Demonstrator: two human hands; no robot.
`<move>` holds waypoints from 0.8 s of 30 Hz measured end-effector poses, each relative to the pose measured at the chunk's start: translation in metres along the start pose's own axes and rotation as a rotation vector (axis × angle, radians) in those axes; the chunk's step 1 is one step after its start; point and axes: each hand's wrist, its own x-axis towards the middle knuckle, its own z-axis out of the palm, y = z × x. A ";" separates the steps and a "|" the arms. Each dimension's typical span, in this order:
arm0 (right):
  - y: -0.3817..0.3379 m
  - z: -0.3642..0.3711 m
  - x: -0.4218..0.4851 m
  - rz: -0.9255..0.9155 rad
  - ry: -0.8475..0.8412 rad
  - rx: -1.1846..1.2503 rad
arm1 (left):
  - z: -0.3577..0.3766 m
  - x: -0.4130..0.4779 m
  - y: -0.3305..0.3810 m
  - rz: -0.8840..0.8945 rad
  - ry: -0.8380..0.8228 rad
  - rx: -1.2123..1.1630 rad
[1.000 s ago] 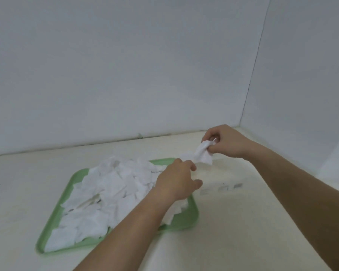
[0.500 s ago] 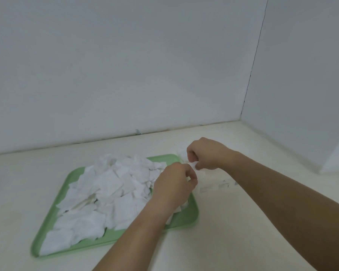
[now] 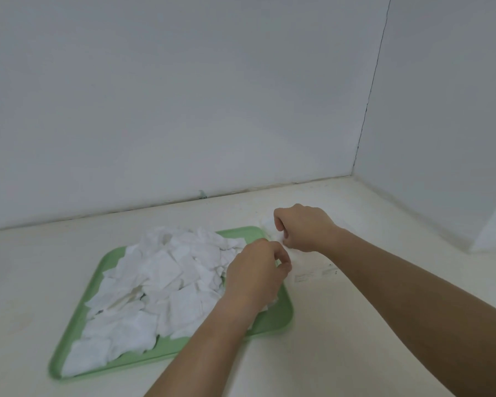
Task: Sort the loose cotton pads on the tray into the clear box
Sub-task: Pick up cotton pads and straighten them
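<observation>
I see the tray (image 3: 77, 356) lying on the bench (image 3: 355, 339), left of centre. The cotton pads (image 3: 160, 276) are heaped in it, thickest toward its far end. The clear box (image 3: 315, 272) sits on the bench just right of the tray's far right corner. My left grip (image 3: 255, 273) hangs over that corner. My right grip (image 3: 301, 227) is just beyond it, above the box, with pads bunched in it.

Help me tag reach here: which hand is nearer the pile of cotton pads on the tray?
Left. The left hand is over the pile at its right edge; the right hand is beyond the tray, past its far right corner.
</observation>
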 end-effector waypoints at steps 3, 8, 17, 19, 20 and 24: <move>0.001 -0.005 -0.002 0.027 -0.021 0.045 | 0.000 0.000 0.000 -0.006 0.001 0.001; 0.003 -0.027 -0.009 0.058 0.022 0.169 | -0.005 -0.002 -0.002 -0.015 -0.028 -0.075; -0.063 -0.055 -0.012 -0.098 0.068 0.578 | -0.056 -0.018 -0.035 -0.092 0.092 -0.251; -0.084 -0.048 -0.008 -0.133 0.009 0.577 | -0.072 -0.023 -0.048 -0.131 0.179 -0.260; -0.093 -0.043 -0.006 -0.147 -0.018 0.568 | -0.079 -0.026 -0.055 -0.150 0.219 -0.266; -0.126 -0.018 -0.003 -0.185 -0.079 0.482 | -0.102 -0.037 -0.082 -0.218 0.389 -0.330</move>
